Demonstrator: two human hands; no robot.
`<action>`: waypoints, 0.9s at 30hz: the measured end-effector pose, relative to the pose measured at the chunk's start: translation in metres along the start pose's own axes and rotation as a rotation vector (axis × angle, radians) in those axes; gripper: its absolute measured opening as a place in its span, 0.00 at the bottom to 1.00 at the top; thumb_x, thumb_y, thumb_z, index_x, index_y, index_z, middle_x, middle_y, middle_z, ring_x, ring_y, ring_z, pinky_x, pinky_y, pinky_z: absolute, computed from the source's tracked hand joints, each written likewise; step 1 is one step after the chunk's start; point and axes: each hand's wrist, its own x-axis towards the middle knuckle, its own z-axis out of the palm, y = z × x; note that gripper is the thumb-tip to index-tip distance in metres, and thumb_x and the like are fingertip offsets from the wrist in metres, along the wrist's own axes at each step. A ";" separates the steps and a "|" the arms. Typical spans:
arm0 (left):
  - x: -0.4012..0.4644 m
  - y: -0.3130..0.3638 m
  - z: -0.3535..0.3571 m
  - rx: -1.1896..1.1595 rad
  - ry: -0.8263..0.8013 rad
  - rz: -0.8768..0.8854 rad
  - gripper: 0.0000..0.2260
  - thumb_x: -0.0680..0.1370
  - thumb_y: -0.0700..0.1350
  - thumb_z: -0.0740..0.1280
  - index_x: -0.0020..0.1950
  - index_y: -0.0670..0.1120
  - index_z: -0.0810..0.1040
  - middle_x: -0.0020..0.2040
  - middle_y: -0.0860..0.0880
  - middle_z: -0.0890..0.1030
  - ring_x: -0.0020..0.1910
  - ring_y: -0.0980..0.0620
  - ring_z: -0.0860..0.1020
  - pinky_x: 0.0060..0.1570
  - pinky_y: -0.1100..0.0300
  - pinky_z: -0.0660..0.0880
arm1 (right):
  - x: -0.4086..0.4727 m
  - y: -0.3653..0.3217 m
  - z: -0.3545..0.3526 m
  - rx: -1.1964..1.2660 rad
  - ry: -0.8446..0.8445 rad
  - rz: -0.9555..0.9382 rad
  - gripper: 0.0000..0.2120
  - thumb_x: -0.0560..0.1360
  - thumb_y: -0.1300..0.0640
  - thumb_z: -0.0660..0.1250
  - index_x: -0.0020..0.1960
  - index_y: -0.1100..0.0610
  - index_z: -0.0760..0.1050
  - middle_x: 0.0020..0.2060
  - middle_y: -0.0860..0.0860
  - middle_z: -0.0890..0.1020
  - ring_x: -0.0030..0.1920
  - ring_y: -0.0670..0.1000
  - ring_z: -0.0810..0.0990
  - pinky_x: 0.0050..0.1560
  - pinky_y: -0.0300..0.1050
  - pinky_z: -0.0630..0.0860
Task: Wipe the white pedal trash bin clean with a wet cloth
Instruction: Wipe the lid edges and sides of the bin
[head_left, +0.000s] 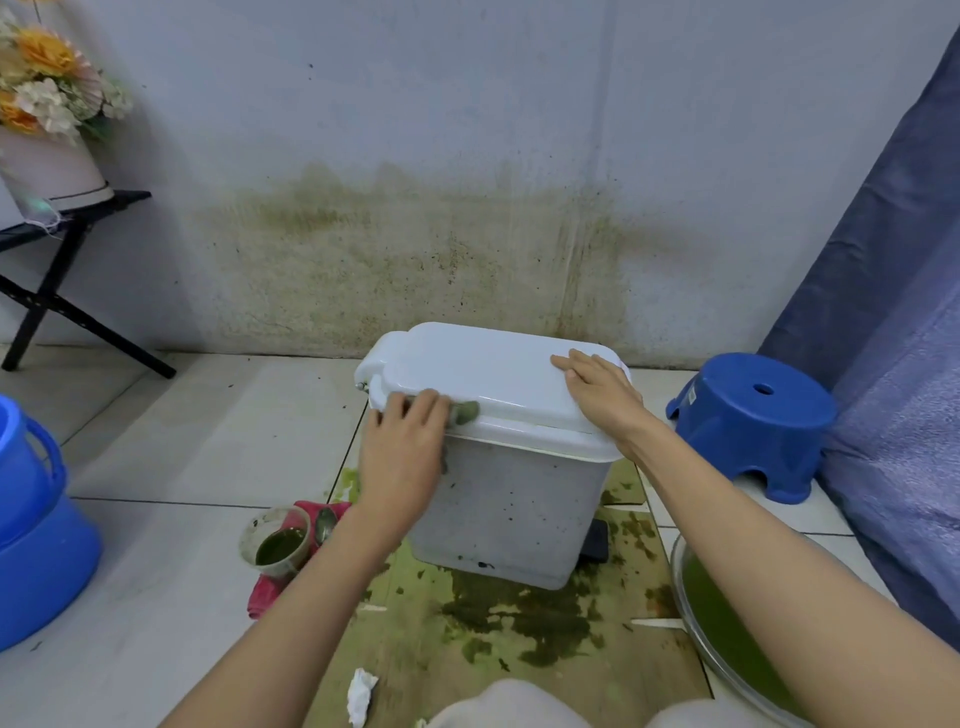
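Both hands met the bin (511, 509): the left hand (402, 452) held the cloth (464, 412) to the lid's near-left edge, the right hand (600, 392) lay flat at its far-right end.

White pedal bin (511, 499) stands upright, lid shut, green-stained cloth (464, 412) against its rim.

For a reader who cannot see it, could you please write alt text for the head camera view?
A person's left hand presses a greenish cloth against the lid edge of a white pedal trash bin, while the right hand rests flat on the lid. Green stains cover the floor around the bin; a blue stool stands to its right.
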 end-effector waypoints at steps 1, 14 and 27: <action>-0.002 -0.004 0.001 0.008 -0.001 -0.052 0.17 0.60 0.31 0.75 0.48 0.40 0.81 0.46 0.45 0.82 0.38 0.41 0.77 0.32 0.53 0.70 | 0.000 0.000 0.000 0.016 -0.002 0.003 0.19 0.83 0.53 0.46 0.71 0.43 0.65 0.75 0.40 0.58 0.75 0.45 0.49 0.74 0.52 0.45; 0.007 0.083 0.001 -0.093 -0.003 0.232 0.15 0.65 0.39 0.75 0.51 0.44 0.81 0.47 0.48 0.81 0.45 0.47 0.79 0.39 0.54 0.75 | 0.005 0.002 -0.010 0.506 -0.107 0.145 0.17 0.81 0.45 0.53 0.65 0.45 0.72 0.72 0.46 0.67 0.72 0.48 0.62 0.74 0.51 0.58; 0.008 0.103 -0.002 -0.200 0.035 0.257 0.20 0.61 0.36 0.77 0.52 0.45 0.82 0.42 0.45 0.81 0.40 0.44 0.78 0.36 0.53 0.74 | 0.001 0.003 -0.010 0.518 -0.080 0.162 0.24 0.80 0.39 0.48 0.70 0.46 0.68 0.73 0.47 0.64 0.74 0.52 0.58 0.74 0.54 0.55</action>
